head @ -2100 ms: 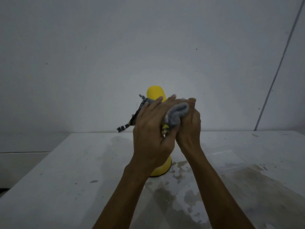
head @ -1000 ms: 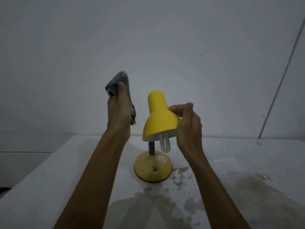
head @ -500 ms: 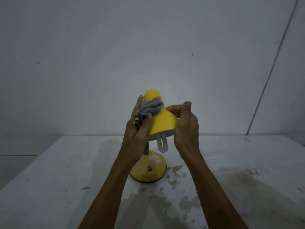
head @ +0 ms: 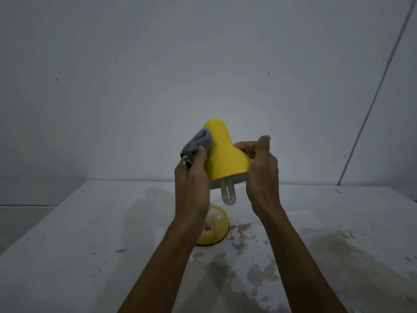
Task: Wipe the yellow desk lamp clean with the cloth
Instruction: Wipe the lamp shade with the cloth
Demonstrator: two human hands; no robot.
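slid leftward since half a second ago: grey cloth (head: 196,143), off the front of the yellow shade (head: 225,154) and onto its left flank, near the narrow top. bunched in the left hand (head: 191,177), thumb clamped over the fold, a dark patterned corner poking out below the thumb. pressed against the shade's side, touching it. right hand (head: 261,175) pinching the shade's flared rim on the right side, thumb on the outer surface, fingers curled around the edge. yellow desk lamp (head: 222,159) standing on the white table (head: 67,256), near the middle, shade tilted with its opening facing down and toward the camera. white u-shaped bulb (head: 229,193) hanging out below the rim, between the two wrists. round yellow base (head: 217,224) partly hidden behind the left forearm, dusty white patch on top. damp grey stains (head: 255,263) spread over the tabletop in front and to the right of the base. plain pale wall (head: 135,75) behind.
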